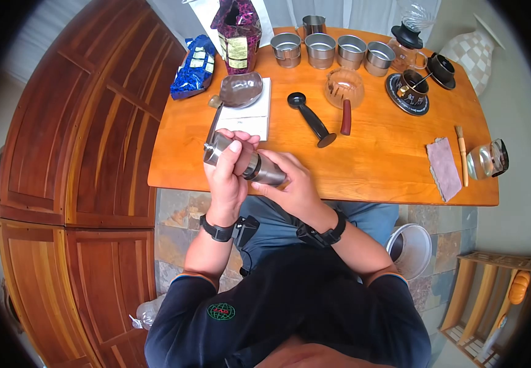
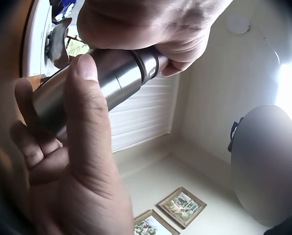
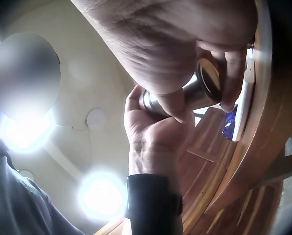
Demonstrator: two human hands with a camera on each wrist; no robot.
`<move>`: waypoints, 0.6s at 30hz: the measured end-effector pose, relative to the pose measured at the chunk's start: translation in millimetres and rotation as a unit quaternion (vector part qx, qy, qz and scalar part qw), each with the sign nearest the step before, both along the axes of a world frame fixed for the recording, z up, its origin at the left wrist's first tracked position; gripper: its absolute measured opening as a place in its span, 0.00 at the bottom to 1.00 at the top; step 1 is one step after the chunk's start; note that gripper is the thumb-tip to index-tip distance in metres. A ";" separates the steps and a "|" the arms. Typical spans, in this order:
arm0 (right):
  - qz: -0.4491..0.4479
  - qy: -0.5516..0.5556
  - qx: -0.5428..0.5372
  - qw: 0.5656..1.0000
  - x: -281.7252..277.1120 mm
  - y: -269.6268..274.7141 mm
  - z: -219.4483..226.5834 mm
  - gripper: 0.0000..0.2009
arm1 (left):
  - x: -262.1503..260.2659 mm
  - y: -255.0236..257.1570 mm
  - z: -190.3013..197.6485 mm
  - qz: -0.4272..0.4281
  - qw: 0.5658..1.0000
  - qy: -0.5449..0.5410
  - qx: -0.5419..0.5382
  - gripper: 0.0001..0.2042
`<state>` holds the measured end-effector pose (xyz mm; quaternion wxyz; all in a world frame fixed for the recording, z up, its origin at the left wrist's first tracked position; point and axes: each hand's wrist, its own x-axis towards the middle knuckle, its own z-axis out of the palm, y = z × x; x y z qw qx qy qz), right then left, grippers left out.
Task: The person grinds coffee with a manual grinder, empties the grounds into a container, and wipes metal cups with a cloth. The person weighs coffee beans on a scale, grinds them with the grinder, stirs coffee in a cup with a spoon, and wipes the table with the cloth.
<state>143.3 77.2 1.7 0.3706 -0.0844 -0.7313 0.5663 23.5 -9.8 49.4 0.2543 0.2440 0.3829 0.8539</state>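
Observation:
A steel hand coffee grinder (image 1: 268,172) is held at a slant above the table's near edge. Its crank arm ends in a small wooden knob (image 1: 215,101) at the upper left. My left hand (image 1: 223,181) grips the crank end, thumb laid along the steel body (image 2: 119,78). Around the other end, beyond the dark ring, curl the fingers of my right hand (image 1: 296,189). In the right wrist view, the round end face (image 3: 210,76) shows between the right thumb and fingers. The right palm hides part of the grinder there.
Beyond the hands, a grey dish (image 1: 241,90) sits on a white scale (image 1: 258,126). Nearby lie a black scoop (image 1: 311,119) and a pot with a red-brown handle (image 1: 346,116). Coffee bags (image 1: 238,37), steel cups (image 1: 320,52) and a glass dripper (image 1: 407,37) stand behind; a cloth (image 1: 443,168) lies right.

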 end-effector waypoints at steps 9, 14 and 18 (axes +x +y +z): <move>-0.046 -0.016 0.042 0.998 1.3 -1.5 5.6 0.29 | 2.1 3.1 -4.3 -0.009 1.000 0.028 -0.001 0.13; -0.050 -0.020 0.042 0.998 2.5 -2.0 6.0 0.30 | 1.3 4.0 -5.0 -0.014 0.999 0.037 -0.010 0.13; -0.053 -0.001 0.044 0.998 -0.3 -3.6 2.5 0.31 | 2.7 4.8 -4.1 -0.016 0.999 0.035 -0.012 0.13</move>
